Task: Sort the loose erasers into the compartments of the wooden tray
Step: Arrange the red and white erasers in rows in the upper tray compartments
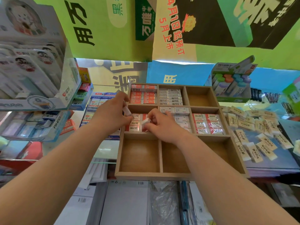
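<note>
The wooden tray point(160, 156) has nine compartments. Red and white erasers fill the far left cell point(143, 94), and barcoded white ones fill the far middle cell point(170, 96). Over the middle left compartment, my left hand point(112, 113) grips several white erasers point(127, 111). My right hand point(160, 125) pinches one white eraser point(146, 121) just above the red and white erasers lying there point(135, 125). The middle and middle right cells point(208, 123) hold more erasers. The far right cell point(199, 96) and the three near cells are bare.
A heap of cream loose erasers point(254, 132) lies to the right of the tray. Stationery display boxes point(32, 75) stand at the left, and a box of coloured erasers point(232, 83) at the back right. Paper stacks point(129, 203) lie below the tray.
</note>
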A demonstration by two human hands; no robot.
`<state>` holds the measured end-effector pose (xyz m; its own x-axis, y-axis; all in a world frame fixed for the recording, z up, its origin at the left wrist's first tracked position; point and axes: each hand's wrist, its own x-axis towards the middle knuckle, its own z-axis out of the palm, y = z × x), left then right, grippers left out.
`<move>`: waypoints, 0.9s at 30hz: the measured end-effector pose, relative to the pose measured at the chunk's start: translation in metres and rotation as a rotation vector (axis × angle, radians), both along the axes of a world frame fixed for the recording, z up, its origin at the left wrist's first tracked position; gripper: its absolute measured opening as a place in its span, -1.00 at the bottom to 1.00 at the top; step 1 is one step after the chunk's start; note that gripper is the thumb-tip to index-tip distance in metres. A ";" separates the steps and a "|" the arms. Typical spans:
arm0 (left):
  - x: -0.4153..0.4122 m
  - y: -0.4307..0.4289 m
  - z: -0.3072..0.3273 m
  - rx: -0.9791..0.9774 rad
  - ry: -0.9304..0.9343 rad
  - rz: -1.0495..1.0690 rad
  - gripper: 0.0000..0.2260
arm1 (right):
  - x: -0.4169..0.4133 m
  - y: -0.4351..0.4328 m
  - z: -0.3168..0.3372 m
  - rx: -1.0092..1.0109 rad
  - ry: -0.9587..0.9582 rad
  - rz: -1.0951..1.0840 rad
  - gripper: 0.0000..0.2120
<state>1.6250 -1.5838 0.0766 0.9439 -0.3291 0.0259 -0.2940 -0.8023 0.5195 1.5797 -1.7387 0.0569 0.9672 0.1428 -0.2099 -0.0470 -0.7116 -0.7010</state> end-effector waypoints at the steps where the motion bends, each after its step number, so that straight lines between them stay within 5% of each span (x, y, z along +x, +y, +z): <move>1: 0.000 -0.002 -0.001 0.008 -0.011 -0.003 -0.62 | 0.001 0.000 0.001 0.089 0.010 -0.043 -0.90; 5: 0.001 -0.012 -0.001 0.059 -0.056 -0.011 -0.67 | -0.001 -0.004 0.002 0.629 0.016 -0.379 -0.85; 9: 0.005 -0.020 -0.004 0.252 0.028 -0.189 -0.64 | -0.001 -0.009 0.002 0.796 0.060 -0.486 -0.87; 16: 0.011 -0.017 -0.018 0.191 0.154 -0.183 -0.60 | -0.001 -0.010 -0.004 0.800 0.043 -0.459 -0.89; 20: 0.011 -0.010 -0.019 0.270 0.082 -0.243 -0.75 | -0.001 -0.012 -0.006 0.808 0.035 -0.473 -0.91; 27: 0.000 0.005 -0.031 0.310 -0.077 -0.358 -0.69 | 0.001 -0.018 -0.005 0.748 -0.015 -0.477 -0.88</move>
